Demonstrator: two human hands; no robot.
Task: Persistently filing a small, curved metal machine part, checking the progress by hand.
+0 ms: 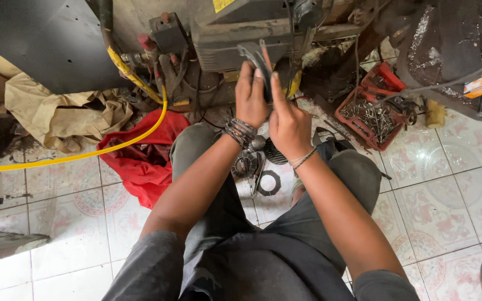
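Both my hands are raised in front of me, holding a thin dark flat part (256, 57) between them. My left hand (250, 96) grips its left side, with several bracelets on the wrist. My right hand (288, 120) pinches its right edge, one finger pointing up. On the tiled floor between my knees lie a round toothed metal part (245, 165) and a dark ring-shaped gasket (268, 183).
A greasy machine (235, 39) stands straight ahead. A yellow hose (85, 153) runs left over a red cloth (143, 153) and a beige cloth (62, 111). A red tray of bolts (372, 114) sits at the right, a dark panel (40, 39) at upper left.
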